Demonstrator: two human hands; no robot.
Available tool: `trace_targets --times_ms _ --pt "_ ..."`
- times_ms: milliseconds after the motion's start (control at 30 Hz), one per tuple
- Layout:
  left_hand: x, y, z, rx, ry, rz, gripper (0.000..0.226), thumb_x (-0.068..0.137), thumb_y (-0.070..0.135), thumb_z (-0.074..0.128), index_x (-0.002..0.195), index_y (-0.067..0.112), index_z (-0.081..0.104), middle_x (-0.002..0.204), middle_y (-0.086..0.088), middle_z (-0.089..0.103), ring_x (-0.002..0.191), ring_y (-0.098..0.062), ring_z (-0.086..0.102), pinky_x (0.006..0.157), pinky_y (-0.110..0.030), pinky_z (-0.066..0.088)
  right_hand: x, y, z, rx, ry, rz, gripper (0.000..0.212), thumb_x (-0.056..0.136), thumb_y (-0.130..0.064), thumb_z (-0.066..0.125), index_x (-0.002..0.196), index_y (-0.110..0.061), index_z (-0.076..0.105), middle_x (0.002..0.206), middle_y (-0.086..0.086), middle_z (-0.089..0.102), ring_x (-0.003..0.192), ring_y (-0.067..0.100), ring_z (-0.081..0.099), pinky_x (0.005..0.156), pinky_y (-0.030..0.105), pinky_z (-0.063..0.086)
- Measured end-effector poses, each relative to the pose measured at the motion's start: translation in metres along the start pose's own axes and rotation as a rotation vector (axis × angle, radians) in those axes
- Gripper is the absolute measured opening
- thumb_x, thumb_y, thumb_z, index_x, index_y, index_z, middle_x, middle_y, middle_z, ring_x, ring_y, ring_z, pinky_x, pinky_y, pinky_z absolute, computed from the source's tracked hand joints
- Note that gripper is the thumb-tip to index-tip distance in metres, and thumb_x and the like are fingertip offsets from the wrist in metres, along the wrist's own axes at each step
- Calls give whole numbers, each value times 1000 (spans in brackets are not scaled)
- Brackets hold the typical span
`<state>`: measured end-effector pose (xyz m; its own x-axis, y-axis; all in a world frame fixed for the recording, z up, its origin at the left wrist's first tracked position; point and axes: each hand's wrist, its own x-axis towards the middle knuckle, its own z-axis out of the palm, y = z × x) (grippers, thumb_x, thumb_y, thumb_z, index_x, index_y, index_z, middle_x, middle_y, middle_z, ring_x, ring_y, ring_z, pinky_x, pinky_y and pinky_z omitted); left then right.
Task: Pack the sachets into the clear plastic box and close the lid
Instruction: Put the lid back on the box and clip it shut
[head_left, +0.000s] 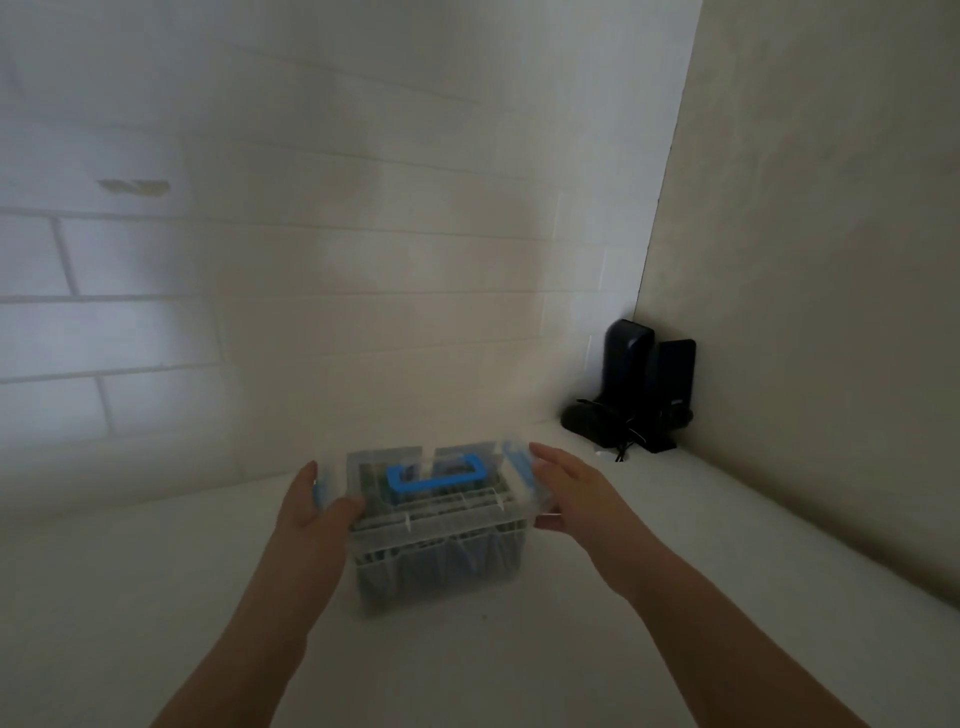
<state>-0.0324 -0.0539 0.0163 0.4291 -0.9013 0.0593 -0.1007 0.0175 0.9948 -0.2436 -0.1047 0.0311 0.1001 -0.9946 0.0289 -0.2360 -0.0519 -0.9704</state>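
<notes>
The person is steadying the clear plastic box on the tabletop, lid on, sachets inside. The left hand and right hand are each pressing an end, grip loosely curved. Next, probably, snapping the blue latches shut.

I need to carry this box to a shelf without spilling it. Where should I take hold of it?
Probably the blue handle lying flat on the lid of the clear plastic box, taken from above. It sits centred, so the load should hang level, provided the blurred side latches are shut.
</notes>
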Motion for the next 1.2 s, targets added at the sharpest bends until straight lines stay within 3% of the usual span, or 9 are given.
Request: trace_targets --times_ms 200,367,567,667,767,900,1033,1133,1200 --pt "-20 0 -12 82 -16 30 49 86 16 56 133 18 44 140 -5 46 126 -25 43 110 -40 30 -35 3 -12 -106 166 -63 15 89 -21 53 102 -15 57 93 2 57 64 11 59 48 13 45" --pt "-42 -6 -13 105 -40 110 39 86 29 56 124 26 54 141 7 44 119 -13 44 101 -33 35 -73 17 -31 -34 247 -126 9 84 -24 61 92 -23 56 86 5 56 43 3 52 38 16 40" --pt "-47 -12 -2 -260 -99 -59 59 84 21 59 137 27 33 144 5 38 121 -16 45 98 -35 38 -74 34 -27 193 193 -38 18 89 -23 52 101 -25 65 77 -6 69 70 9 63 61 26 47" --pt "-49 -11 2 -199 -31 50 47 87 15 56 130 28 44 125 13 52 96 4 56 76 -13 43 -72 39 -23 261 144 -70 25 91 -23 48 95 -31 71 84 -7 74 80 11 69 70 30 54" --pt "-53 -6 4 -99 -18 118 35 90 10 51 110 39 51 94 28 53 72 17 57 56 -3 42 -74 37 -22 271 152 -102 23 91 -21 48 96 -27 70 86 -10 75 79 3 69 61 15 53" --pt "-59 -2 6 -38 -75 70 62 88 11 53 139 36 28 122 16 41 99 -7 47 79 -22 41 -73 30 -23 175 233 -113 20 91 -23 50 99 -32 65 95 -5 70 89 11 64 76 24 49" --pt "-62 5 9 73 -99 127 57 91 7 44 138 35 29 130 14 39 79 8 54 55 2 41 -72 22 -24 29 234 -139 38 93 -24 47 131 -17 48 122 -2 58 107 13 56 94 27 40" --pt "-62 6 7 207 -105 197 55 92 12 44 139 35 26 142 9 38 100 4 41 89 -16 35 -74 20 -24 -14 228 -157 40 94 -30 41 132 -17 46 127 -1 56 111 12 53 94 25 37" --pt "-61 5 6 205 -116 209 57 90 22 50 139 36 23 147 8 34 111 -3 37 93 -23 33 -78 22 -24 13 196 -148 46 92 -42 35 133 -23 44 131 -3 52 117 12 50 101 27 35"
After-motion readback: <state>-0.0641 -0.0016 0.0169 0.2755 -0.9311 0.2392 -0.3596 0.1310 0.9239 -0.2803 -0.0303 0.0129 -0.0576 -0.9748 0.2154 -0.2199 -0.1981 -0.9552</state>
